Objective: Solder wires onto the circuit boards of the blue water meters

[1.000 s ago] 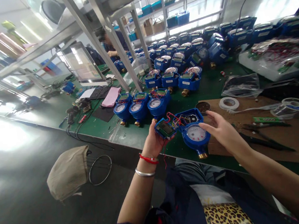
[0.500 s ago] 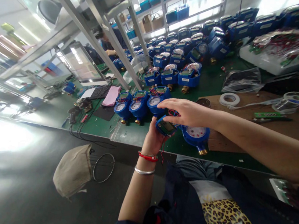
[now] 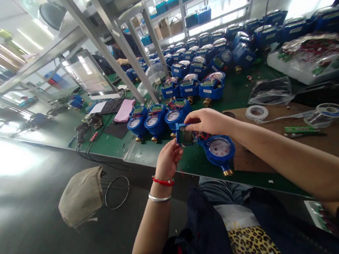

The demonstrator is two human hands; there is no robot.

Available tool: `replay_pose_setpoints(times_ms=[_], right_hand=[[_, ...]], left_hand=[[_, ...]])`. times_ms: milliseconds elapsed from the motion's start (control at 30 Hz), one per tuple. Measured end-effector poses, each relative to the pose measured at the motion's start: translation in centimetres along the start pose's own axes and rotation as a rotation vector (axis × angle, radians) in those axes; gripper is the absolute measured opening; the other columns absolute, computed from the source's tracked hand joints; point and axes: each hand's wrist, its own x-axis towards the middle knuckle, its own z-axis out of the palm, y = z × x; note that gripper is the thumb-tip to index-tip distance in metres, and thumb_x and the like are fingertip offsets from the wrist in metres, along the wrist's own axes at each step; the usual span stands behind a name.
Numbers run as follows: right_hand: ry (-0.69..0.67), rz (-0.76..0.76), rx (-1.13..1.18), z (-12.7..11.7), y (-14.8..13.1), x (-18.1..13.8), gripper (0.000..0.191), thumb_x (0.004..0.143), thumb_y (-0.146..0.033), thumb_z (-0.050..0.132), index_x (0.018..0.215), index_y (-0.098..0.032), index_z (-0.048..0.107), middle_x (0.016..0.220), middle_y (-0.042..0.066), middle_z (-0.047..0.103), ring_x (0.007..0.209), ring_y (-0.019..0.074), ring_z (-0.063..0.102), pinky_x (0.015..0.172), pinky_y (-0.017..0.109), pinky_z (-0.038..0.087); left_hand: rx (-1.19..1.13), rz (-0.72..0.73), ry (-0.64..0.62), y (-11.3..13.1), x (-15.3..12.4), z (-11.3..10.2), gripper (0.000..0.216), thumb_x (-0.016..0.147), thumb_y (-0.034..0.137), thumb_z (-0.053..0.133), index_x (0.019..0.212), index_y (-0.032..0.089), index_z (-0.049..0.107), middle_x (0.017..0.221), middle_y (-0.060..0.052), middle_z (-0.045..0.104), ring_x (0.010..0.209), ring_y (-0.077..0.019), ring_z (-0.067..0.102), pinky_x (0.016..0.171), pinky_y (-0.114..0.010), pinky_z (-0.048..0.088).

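Note:
My right hand (image 3: 208, 122) grips a small circuit board with a display in a blue frame (image 3: 186, 135) by its upper edge, thumb and fingers closed. Just below its lower left corner, my left hand (image 3: 170, 158) is closed in a pinch on thin red wires (image 3: 179, 167); their ends hang under the fingers. A blue water meter (image 3: 220, 150) with a round white dial and brass fitting lies beside the board, red and dark wires bunched between them. To the left stand three similar meters (image 3: 155, 120) with boards and wires in their tops.
Many blue meters (image 3: 211, 89) fill the back of the green bench (image 3: 235, 100). Cardboard (image 3: 255, 152) at right bears a tape roll (image 3: 257, 112) and a solder spool (image 3: 328, 112). Metal posts (image 3: 138, 85) rise behind, near a monitor (image 3: 91, 75). A covered stool (image 3: 83, 196) stands left; another person sits beyond.
My left hand has let go of the framed board and moved down to the wires. The right hand now grips the board, which has turned more upright.

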Motion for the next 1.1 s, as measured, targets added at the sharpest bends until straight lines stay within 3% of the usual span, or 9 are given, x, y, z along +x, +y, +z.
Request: replay_pose_setpoints(times_ms=[133,400,533,633,800,900,1100], right_hand=[[0.016,0.147,0.261,0.1,1.4,-0.3,0.030,0.079,-0.038,0.067,0.098,-0.016,0.071,0.088,0.003,0.072,0.079,0.0151,0.064,0.075,0.027,0.048],[-0.032,0.404,0.815,0.3,2.8,-0.8,0.028,0.071,-0.033,0.078,0.094,-0.018,0.072,0.085,0.002,0.072,0.071,0.0120,0.065,0.071,0.024,0.054],[-0.062,0.442,0.982,0.4,3.1,-1.0,0.029,0.069,-0.031,0.081,0.093,-0.016,0.071,0.083,0.004,0.073,0.069,0.0125,0.067,0.067,0.024,0.057],[-0.043,0.443,1.019,0.2,3.5,-1.1,0.028,0.071,-0.030,0.080,0.093,-0.015,0.070,0.083,0.004,0.073,0.069,0.0132,0.068,0.067,0.025,0.058],[0.172,0.438,1.007,-0.3,4.0,-1.1,0.024,0.072,-0.026,0.079,0.091,-0.015,0.070,0.082,0.004,0.072,0.069,0.0105,0.067,0.067,0.021,0.057],[0.232,0.441,0.909,-0.2,3.8,-1.0,0.027,0.069,-0.028,0.081,0.089,-0.015,0.069,0.080,0.003,0.071,0.067,0.0101,0.065,0.066,0.021,0.055],[0.302,0.480,0.616,0.7,3.6,-0.8,0.027,0.068,-0.034,0.079,0.088,-0.017,0.070,0.079,0.001,0.070,0.069,0.0114,0.062,0.068,0.024,0.052]], left_hand=[[0.067,0.034,-0.028,0.2,-0.4,-0.6,0.038,0.069,0.027,0.078,0.099,0.010,0.063,0.068,0.002,0.054,0.046,-0.0007,0.040,0.039,-0.013,0.017],[0.171,0.151,-0.044,0.5,-0.8,-1.2,0.034,0.078,0.032,0.070,0.104,0.012,0.066,0.073,0.000,0.057,0.045,-0.0006,0.036,0.040,-0.017,0.016],[0.217,0.191,-0.047,0.7,-1.0,-1.1,0.033,0.078,0.034,0.070,0.103,0.012,0.068,0.072,-0.001,0.058,0.046,-0.0013,0.036,0.041,-0.018,0.018],[0.246,0.210,-0.034,0.8,-1.0,-1.5,0.032,0.078,0.034,0.070,0.100,0.012,0.069,0.071,-0.002,0.059,0.045,-0.0013,0.035,0.042,-0.018,0.019],[0.301,0.196,0.095,0.4,-0.8,-3.2,0.030,0.075,0.032,0.070,0.097,0.011,0.070,0.068,-0.001,0.057,0.043,-0.0009,0.033,0.040,-0.018,0.016],[0.311,0.198,0.128,-0.2,-1.0,-3.7,0.030,0.076,0.033,0.069,0.098,0.012,0.069,0.068,0.000,0.056,0.044,-0.0014,0.035,0.041,-0.018,0.018],[0.321,0.129,0.073,-1.4,-1.7,-2.9,0.033,0.076,0.034,0.067,0.101,0.012,0.068,0.070,0.000,0.057,0.046,-0.0023,0.037,0.043,-0.018,0.020]])
